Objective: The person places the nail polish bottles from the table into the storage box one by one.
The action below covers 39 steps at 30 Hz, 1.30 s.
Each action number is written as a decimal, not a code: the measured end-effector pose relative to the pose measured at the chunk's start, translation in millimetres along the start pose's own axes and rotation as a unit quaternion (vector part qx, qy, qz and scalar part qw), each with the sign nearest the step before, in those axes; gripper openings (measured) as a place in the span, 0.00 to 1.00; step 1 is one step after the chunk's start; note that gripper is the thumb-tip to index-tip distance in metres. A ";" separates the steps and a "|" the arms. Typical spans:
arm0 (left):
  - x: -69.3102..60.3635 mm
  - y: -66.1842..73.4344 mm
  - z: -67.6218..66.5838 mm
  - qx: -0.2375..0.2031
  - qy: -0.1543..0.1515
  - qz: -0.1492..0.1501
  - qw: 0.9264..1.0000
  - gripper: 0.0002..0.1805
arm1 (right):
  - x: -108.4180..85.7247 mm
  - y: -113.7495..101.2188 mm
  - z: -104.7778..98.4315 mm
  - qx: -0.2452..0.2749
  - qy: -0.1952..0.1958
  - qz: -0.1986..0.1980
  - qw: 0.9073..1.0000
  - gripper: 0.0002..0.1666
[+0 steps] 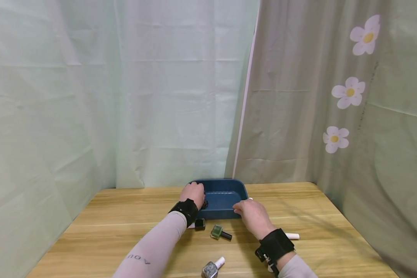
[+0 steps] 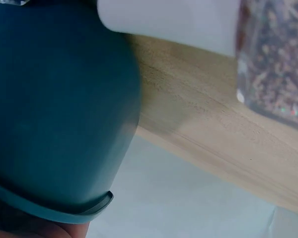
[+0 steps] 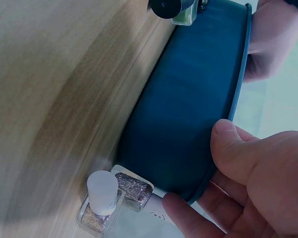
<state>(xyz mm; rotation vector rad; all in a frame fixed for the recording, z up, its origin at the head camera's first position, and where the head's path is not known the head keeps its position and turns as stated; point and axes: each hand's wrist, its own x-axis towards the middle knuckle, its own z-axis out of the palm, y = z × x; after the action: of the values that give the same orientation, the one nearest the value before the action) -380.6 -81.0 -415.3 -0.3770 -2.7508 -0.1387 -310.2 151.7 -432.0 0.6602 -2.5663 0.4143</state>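
A: Where is the tray?

B: Lower middle of the head view, near the upper edge of the surface, a hand at either side.

A: How are they set?

B: The right hand pinches the tray's near right corner, thumb at the front rim, fingers curled round the side. The left hand lies over the left rim; I cannot tell how its fingers close.

A: How would the tray handle?

B: Stiff plastic by the look of it, probably light, and smooth enough to slip from a loose pinch. I'd take it by opposite rims. The green bottle just below it is likely glass, so fragile.

A: What's unclear?

B: The left fingertips; the dark shape beside that hand; and the glitter bottle, cut off at the left-wrist view's upper right.
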 end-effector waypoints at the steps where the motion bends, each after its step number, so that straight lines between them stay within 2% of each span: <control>1: 0.7 -0.4 1.2 0.003 0.000 0.000 1.000 0.08 | 0.1 -0.3 -0.5 -0.001 0.001 -0.002 1.000 0.03; 9: 4.0 -2.8 6.9 0.019 0.005 0.005 1.000 0.09 | 0.4 0.5 0.1 -0.005 0.001 -0.002 1.000 0.03; 24: 3.5 -3.5 11.1 0.020 0.011 0.012 1.000 0.08 | 0.4 -1.3 -2.7 -0.002 -0.003 -0.002 1.000 0.03; 29: 2.1 -2.9 8.8 0.021 0.002 0.012 1.000 0.09 | -0.2 -1.3 -2.2 -0.004 -0.003 -0.005 1.000 0.03; 37: 5.5 -6.7 17.9 0.017 0.007 0.018 1.000 0.10 | 0.0 -1.3 -2.9 -0.002 -0.004 -0.003 1.000 0.03; 39: 6.3 -6.9 16.7 0.015 0.007 0.021 1.000 0.11 | 0.6 -0.7 -2.5 -0.003 -0.003 -0.004 1.000 0.03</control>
<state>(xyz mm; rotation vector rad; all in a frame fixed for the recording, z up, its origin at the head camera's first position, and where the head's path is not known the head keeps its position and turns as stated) -393.8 -83.7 -428.9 -0.4246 -2.7267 -0.0900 -309.4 151.8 -429.5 0.6691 -2.5685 0.4033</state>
